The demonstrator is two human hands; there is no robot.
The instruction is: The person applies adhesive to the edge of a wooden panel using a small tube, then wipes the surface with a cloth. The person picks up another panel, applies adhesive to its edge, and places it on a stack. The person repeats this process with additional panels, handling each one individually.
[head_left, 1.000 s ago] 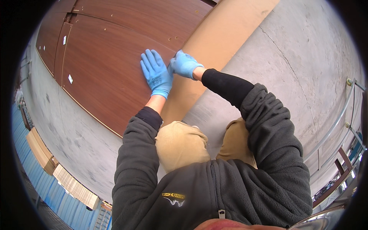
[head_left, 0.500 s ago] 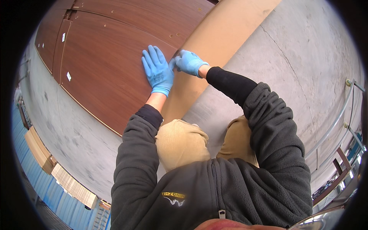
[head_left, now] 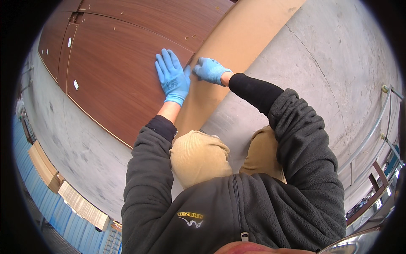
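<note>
My left hand [head_left: 172, 78], in a light-blue glove, lies flat with fingers stretched out on a dark reddish-brown wood-grain panel [head_left: 118, 72]. Its thumb reaches the panel's right-hand edge. Just to the right, my right hand [head_left: 210, 70], gloved the same way, is closed with its fingers curled, over a long tan strip that looks like cardboard [head_left: 247, 38] running along that edge. Whatever the right fingers pinch, if anything, is hidden. A dark spot shows at the panel edge between the two hands.
More brown panels [head_left: 55, 44] adjoin at the far left, some with small white labels and round holes. Grey concrete floor [head_left: 325, 51] surrounds them. A metal-tube frame [head_left: 370, 142] stands at the right. Stacked boards [head_left: 82, 205] lie at the lower left. My bent knees [head_left: 201, 158] are close below.
My right hand has drawn slightly right, away from the panel edge. The left hand has shifted a little to the left and stays flat on the panel.
</note>
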